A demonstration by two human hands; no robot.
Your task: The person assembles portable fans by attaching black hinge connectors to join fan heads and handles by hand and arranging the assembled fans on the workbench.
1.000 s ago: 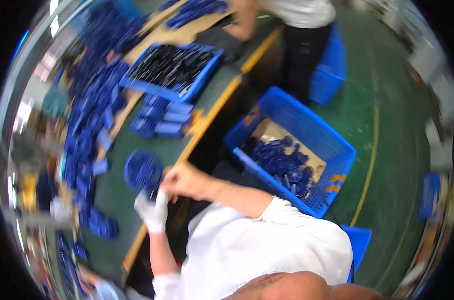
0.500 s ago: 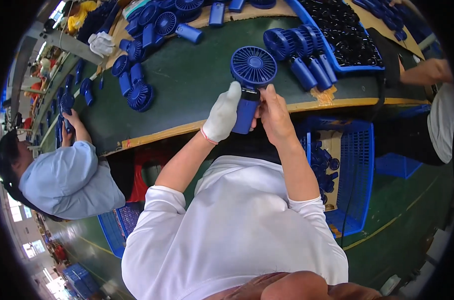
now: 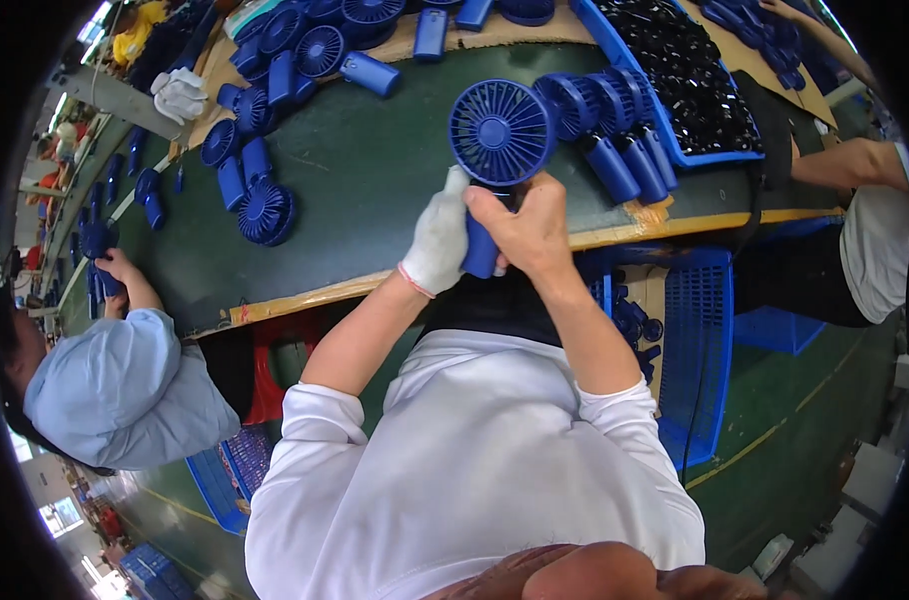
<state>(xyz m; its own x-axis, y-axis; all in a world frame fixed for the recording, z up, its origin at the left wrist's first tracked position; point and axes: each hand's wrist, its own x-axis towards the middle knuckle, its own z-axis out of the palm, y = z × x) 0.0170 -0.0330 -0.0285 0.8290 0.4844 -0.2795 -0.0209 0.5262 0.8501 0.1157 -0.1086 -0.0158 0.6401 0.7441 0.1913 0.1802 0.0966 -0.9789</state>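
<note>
A blue handheld fan [image 3: 501,133] with a round grille is held between my two hands over the table's front edge. My left hand [image 3: 439,238], in a white glove, is closed round the left side of its handle. Bare, my right hand [image 3: 531,226] grips the handle just under the fan head, the thumb lying across the front. My hands hide much of the handle. Close beyond my right hand, several blue fans [image 3: 615,120] lie in a row on the green table [image 3: 360,165].
At the right back stands a blue tray [image 3: 687,158] of small black parts. More fans [image 3: 265,212] lie at the left and back. A blue crate [image 3: 710,350] stands below the table edge at right. Co-workers sit on both sides, one in a light blue shirt [image 3: 115,385].
My right hand has shifted up and wrapped over the front of the handle below the head. The fan head now appears larger and slightly higher. The view has shifted a little.
</note>
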